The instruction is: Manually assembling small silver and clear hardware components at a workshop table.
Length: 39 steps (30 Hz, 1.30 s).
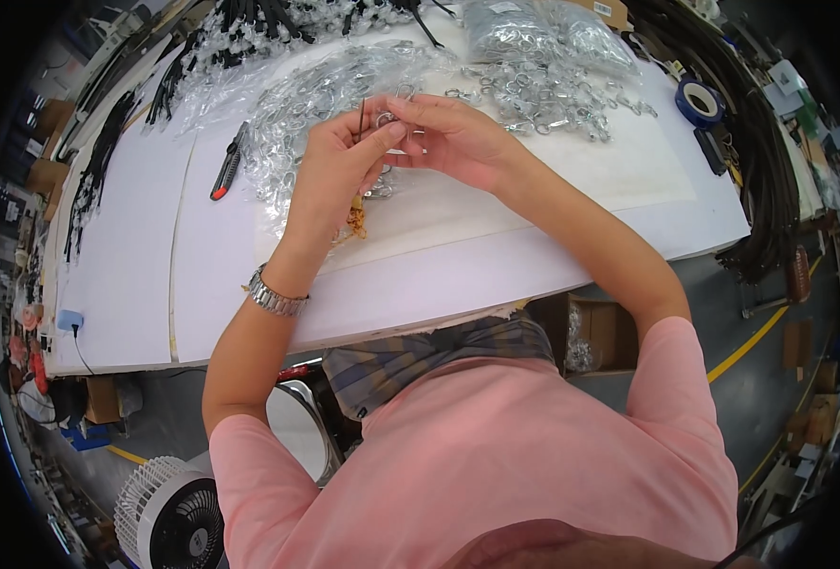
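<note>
Both of my hands meet over the white table [496, 247], fingertips pinched close together. Between them is a small silver metal hook [385, 119] with a ring-like loop. My left hand [336, 161], with a metal watch [276, 296] on its wrist, is closed on it from the left. A thin dark strip or rod [362, 120] stands up at its fingers; its kind is unclear. My right hand [462, 142] pinches the hook from the other side, some fingers hidden. Beneath the hands lies a heap of silver metal pieces in clear plastic [292, 119]. A yellow-brown tangle [356, 220] sits below my left hand.
Loose silver hooks [557, 104] and filled clear bags [510, 33] lie at the far right. A utility knife [229, 163] lies left of the heap. Black straps [107, 161] run along the left; blue tape [700, 100] sits right. A fan [178, 512] stands below left.
</note>
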Available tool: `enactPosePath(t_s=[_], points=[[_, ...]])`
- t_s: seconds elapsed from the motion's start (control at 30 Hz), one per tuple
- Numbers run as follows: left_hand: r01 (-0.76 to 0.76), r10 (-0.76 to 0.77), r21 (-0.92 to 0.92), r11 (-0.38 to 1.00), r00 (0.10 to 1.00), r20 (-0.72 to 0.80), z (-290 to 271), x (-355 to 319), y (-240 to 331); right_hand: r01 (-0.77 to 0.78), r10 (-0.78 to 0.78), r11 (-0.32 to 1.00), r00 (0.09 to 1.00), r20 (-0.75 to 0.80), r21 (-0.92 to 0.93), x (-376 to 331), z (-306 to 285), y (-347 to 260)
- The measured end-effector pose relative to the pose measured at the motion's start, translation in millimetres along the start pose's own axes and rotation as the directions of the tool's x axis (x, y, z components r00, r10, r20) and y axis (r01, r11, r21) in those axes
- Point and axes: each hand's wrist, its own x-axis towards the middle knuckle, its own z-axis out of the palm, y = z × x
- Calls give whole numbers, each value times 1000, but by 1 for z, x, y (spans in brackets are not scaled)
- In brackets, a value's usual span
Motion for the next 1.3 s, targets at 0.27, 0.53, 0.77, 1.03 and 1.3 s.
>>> enactPosePath(t_s=[0.27, 0.53, 0.77, 1.03, 1.3], points=[[92, -85, -55, 994, 990, 111, -7, -1, 0, 75, -71, 986, 997, 34, -147, 0, -9, -1], [104, -87, -111, 988, 985, 151, -8, -4, 1, 168, -169, 985, 985, -27, -37, -5, 1, 0], [75, -70, -98, 992, 996, 54, -5, -4, 1, 143, -153, 984, 985, -83, -109, -8, 0, 6], [46, -45, -80, 996, 999, 14, -3, -5, 2, 122, -121, 992, 991, -60, 12, -6, -1, 10], [15, -20, -157, 987, 999, -26, 2, -7, -3, 85, -84, 996, 994, -73, 11, -8, 4, 12]])
